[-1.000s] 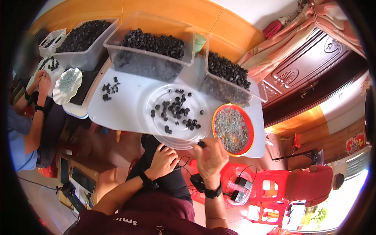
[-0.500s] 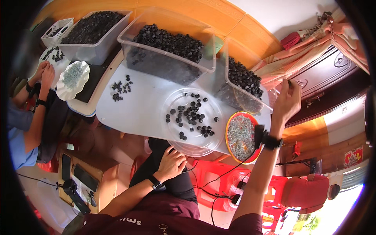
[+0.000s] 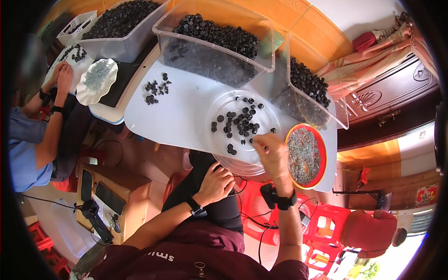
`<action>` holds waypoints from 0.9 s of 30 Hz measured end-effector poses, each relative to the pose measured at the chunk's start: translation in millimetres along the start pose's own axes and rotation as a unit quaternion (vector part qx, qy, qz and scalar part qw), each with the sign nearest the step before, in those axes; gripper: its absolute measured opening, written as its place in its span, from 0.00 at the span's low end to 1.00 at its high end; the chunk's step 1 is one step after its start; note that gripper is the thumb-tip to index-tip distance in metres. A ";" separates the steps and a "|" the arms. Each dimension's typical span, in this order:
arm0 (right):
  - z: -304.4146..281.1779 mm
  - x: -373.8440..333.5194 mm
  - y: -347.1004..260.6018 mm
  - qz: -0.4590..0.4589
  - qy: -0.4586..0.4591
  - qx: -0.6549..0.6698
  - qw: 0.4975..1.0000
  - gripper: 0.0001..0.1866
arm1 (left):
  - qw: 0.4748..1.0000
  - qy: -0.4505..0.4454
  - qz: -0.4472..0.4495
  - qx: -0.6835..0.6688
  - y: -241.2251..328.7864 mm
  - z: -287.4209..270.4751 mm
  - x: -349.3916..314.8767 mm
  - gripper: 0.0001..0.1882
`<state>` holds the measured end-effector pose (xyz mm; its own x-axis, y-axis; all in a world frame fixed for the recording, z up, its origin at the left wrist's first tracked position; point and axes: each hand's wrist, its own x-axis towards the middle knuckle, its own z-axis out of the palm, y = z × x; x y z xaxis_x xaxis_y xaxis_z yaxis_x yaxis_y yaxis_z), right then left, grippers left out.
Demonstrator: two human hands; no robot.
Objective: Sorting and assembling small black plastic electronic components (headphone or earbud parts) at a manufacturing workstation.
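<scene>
Okay, right hand (image 3: 271,153) at the clear round tray (image 3: 215,145), fingertips nearly together by a black piece (image 3: 252,140) near its right side; can't tell if it's gripped. Left hand (image 3: 215,185) curled on my leg (image 3: 198,163), contents hidden. I'd pinch by the rim, neighbours undisturbed.

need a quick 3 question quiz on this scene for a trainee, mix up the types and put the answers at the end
1. Which is over the clear tray: A) the left hand or B) the right hand?
2. True or false: the red bowl on the tray's right holds grey bits.
3. Fill in the blank: the left hand lies over the person's dark-clad ____.

Key: 1. B; 2. true; 3. leg.
</scene>
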<state>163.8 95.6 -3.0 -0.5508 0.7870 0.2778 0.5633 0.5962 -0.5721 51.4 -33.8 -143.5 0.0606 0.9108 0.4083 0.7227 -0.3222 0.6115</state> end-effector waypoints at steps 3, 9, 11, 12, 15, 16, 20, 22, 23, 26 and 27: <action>23.4 -8.7 -2.9 0.007 0.005 -0.012 1.000 0.09 | 1.000 -0.011 0.001 -0.001 1.4 0.0 -1.2 0.06; 33.5 -6.7 -4.3 -0.078 0.019 -0.058 0.995 0.08 | 0.999 -0.018 -0.015 -0.043 5.9 -12.7 -0.7 0.03; 29.8 -14.0 -5.1 -0.058 0.042 -0.027 0.997 0.08 | 0.992 -0.067 -0.031 -0.100 11.6 -25.5 0.6 0.04; 27.2 -17.7 -6.2 -0.047 0.056 0.013 0.997 0.08 | 0.981 -0.111 -0.059 -0.149 15.0 -36.2 0.9 0.06; 16.2 -39.2 -29.0 -0.041 0.058 0.069 0.995 0.09 | 0.899 -0.133 -0.168 -0.383 27.0 -69.6 5.7 0.07; 12.5 -49.4 -37.0 -0.033 0.053 0.111 0.992 0.09 | 0.810 -0.094 -0.252 -0.521 33.4 -77.4 6.4 0.07; 3.6 -85.5 -53.9 -0.019 0.017 0.127 0.992 0.10 | 0.706 -0.045 -0.315 -0.632 49.0 -98.2 11.5 0.08; 3.4 -96.0 -56.4 -0.035 0.028 0.104 0.994 0.09 | 0.702 -0.046 -0.308 -0.641 54.7 -96.8 12.1 0.08; 3.5 -99.7 -57.3 -0.052 0.038 0.081 0.995 0.09 | 0.711 -0.042 -0.295 -0.637 54.1 -91.3 10.7 0.08; 6.8 -107.6 -55.4 -0.062 0.067 0.055 0.994 0.12 | 0.707 -0.034 -0.289 -0.645 56.6 -81.3 8.0 0.08; 7.3 -110.7 -55.7 -0.061 0.068 0.056 0.994 0.12 | 0.691 -0.029 -0.295 -0.660 57.6 -79.0 7.2 0.08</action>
<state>189.0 -25.9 -7.5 -0.5178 0.7283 0.4487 0.4206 0.6735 -0.6079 39.0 -66.2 -51.8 0.0780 0.9807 -0.1791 -0.6205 0.1884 0.7612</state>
